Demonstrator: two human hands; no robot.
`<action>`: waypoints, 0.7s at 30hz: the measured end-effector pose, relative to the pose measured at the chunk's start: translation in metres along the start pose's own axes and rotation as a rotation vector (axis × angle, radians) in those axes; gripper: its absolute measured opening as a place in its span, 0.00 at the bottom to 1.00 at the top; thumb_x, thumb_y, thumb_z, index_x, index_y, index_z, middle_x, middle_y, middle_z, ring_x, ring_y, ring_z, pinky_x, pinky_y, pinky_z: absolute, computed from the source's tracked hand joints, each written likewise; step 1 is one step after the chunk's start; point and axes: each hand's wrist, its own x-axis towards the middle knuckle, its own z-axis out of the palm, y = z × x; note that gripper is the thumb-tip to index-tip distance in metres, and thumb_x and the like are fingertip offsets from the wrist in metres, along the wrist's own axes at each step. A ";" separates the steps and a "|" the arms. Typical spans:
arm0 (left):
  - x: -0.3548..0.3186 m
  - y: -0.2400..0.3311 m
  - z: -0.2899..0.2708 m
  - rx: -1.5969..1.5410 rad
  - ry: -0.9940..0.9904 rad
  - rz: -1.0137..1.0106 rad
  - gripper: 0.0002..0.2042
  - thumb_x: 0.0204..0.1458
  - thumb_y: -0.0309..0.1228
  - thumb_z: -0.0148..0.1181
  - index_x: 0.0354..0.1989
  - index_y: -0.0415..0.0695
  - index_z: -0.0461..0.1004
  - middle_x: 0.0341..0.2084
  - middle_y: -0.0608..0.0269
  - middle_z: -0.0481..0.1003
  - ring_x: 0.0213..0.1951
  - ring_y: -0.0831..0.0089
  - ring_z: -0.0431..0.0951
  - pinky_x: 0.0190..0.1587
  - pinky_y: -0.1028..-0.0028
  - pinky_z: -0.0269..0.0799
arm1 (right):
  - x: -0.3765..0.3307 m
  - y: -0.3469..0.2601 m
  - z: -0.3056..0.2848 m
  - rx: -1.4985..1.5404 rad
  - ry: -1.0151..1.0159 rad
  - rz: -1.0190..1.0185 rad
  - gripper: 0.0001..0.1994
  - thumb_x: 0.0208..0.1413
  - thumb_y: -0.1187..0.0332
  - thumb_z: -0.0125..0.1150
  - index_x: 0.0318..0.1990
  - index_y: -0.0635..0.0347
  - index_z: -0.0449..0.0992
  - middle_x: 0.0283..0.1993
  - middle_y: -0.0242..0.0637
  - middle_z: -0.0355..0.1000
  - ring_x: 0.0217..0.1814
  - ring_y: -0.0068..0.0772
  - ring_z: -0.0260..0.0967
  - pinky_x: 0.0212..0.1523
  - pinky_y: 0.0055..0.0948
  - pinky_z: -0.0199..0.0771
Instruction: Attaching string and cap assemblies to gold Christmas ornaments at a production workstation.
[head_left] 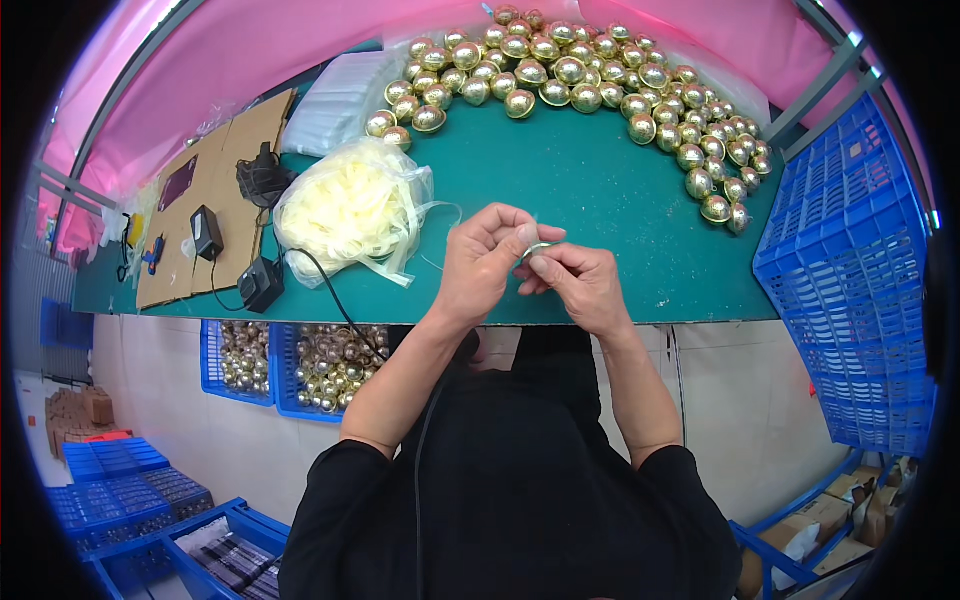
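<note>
My left hand (487, 258) and my right hand (574, 285) meet above the near edge of the green table (580, 190). Together they pinch a small shiny gold piece (537, 249) between fingertips, and a thin pale ribbon strand seems to run from it. A clear bag of cream ribbon loops (350, 210) lies just left of my left hand. Several gold ingot-shaped ornaments (570, 70) lie in an arc along the far and right side of the table.
Blue plastic crates (850, 270) are stacked at the right. Crates with more gold ornaments (300, 365) sit under the table at left. Cardboard (215, 200) with black power adapters (260, 283) and a cable lies at the table's left. Pink sheeting hangs behind.
</note>
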 end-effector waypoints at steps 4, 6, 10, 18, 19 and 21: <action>0.000 -0.008 -0.002 -0.034 0.020 -0.027 0.08 0.69 0.30 0.57 0.44 0.36 0.73 0.44 0.45 0.83 0.40 0.72 0.83 0.42 0.74 0.81 | 0.004 0.004 0.008 -0.043 0.051 -0.011 0.10 0.69 0.68 0.62 0.44 0.68 0.84 0.36 0.38 0.83 0.33 0.23 0.79 0.33 0.23 0.77; 0.001 -0.017 -0.007 -0.070 0.050 -0.020 0.07 0.69 0.29 0.57 0.45 0.36 0.74 0.44 0.45 0.83 0.41 0.71 0.84 0.43 0.73 0.81 | 0.007 0.014 0.006 -0.015 0.042 -0.011 0.10 0.69 0.69 0.62 0.43 0.67 0.84 0.36 0.38 0.83 0.32 0.22 0.79 0.32 0.23 0.77; 0.004 -0.030 -0.011 -0.073 0.101 0.006 0.07 0.68 0.27 0.58 0.47 0.35 0.74 0.47 0.47 0.82 0.47 0.68 0.83 0.52 0.69 0.79 | 0.008 0.018 -0.003 0.087 0.065 0.024 0.10 0.67 0.67 0.64 0.42 0.65 0.85 0.35 0.35 0.83 0.30 0.19 0.77 0.31 0.21 0.74; -0.008 -0.039 -0.028 0.315 0.391 0.060 0.12 0.66 0.25 0.59 0.55 0.34 0.77 0.48 0.56 0.81 0.51 0.73 0.80 0.57 0.74 0.73 | 0.006 0.022 -0.007 0.063 0.063 0.036 0.10 0.67 0.67 0.64 0.40 0.66 0.84 0.34 0.35 0.83 0.29 0.19 0.77 0.30 0.20 0.74; -0.014 -0.039 -0.027 0.400 0.386 0.037 0.12 0.65 0.25 0.59 0.53 0.34 0.78 0.48 0.55 0.82 0.50 0.70 0.80 0.56 0.72 0.74 | 0.005 0.022 -0.008 0.065 0.066 0.037 0.10 0.68 0.67 0.63 0.40 0.65 0.84 0.34 0.36 0.83 0.29 0.19 0.77 0.30 0.21 0.74; -0.022 -0.038 -0.025 0.482 0.384 0.010 0.11 0.64 0.26 0.59 0.51 0.34 0.80 0.47 0.53 0.82 0.49 0.67 0.81 0.55 0.70 0.74 | 0.005 0.023 -0.010 0.074 0.067 0.034 0.10 0.68 0.67 0.63 0.40 0.66 0.84 0.34 0.35 0.83 0.29 0.19 0.77 0.30 0.21 0.74</action>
